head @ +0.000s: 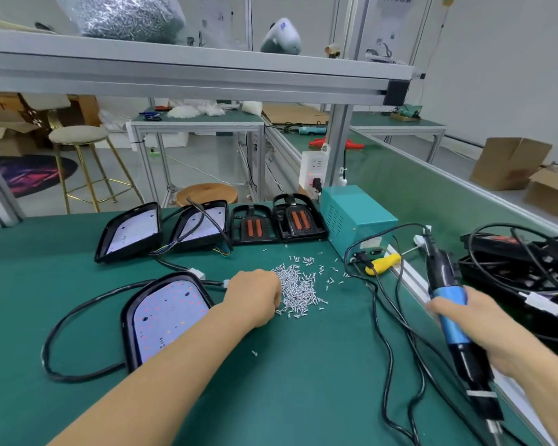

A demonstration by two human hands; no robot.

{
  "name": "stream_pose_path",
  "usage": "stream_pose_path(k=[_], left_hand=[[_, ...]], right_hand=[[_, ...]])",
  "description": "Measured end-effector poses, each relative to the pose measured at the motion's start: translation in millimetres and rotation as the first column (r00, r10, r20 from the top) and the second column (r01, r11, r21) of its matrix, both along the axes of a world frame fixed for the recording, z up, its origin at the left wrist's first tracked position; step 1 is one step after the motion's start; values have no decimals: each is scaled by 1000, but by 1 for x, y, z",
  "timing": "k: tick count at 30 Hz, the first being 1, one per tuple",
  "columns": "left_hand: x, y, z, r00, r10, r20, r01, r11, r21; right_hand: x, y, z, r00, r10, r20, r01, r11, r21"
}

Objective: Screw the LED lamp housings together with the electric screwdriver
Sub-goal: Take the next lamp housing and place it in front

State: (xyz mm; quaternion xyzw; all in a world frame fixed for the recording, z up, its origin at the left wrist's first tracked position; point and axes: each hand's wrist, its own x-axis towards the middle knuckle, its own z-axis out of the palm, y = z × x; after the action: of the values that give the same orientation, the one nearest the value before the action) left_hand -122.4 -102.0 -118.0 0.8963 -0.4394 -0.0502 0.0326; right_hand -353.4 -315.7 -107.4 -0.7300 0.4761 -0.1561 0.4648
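Spread over a matte green tabletop [287, 381]: a boxy teal metal power unit [355, 220] at the back right, black plastic lamp housings leaning in a row at the back edge [132, 233], and one glossy black-rimmed housing with a white LED board [166, 317] lying flat near the left, trailing a thick black cable. Loose at centre, a heap of small shiny silver screws [298, 289]. Left hand [255, 297] curled, fingers down at the heap's edge, grasp hidden; right hand [474, 320] wrapped round the blue-and-black electric screwdriver [451, 313] over the right edge.

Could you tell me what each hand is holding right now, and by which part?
The right hand grips the electric screwdriver by its blue barrel. The left hand is curled at the screw pile; any hold is hidden.
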Motion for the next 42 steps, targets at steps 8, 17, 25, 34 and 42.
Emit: stream_pose_path(k=[8,17,25,34,42], left_hand=[[41,-10,33,984,177,-22,-177,945,-274],[60,-40,35,991,120,-53,-121,992,-20],[53,64,40,921,377,-100,-367,751,-549],[61,179,-17,570,711,-412,-816,428,-389],[55,164,-23,621,712,-326,-782,537,-318]], right_hand=[[19,20,-3,824,101,-557,-294,918,-268],[44,26,15,634,-118,-764,-505,685,-525],[209,30,6,789,258,-558,-612,242,-753],[278,21,-34,731,189,-656,-678,88,-730],[261,15,-23,719,276,-638,-670,31,-742]])
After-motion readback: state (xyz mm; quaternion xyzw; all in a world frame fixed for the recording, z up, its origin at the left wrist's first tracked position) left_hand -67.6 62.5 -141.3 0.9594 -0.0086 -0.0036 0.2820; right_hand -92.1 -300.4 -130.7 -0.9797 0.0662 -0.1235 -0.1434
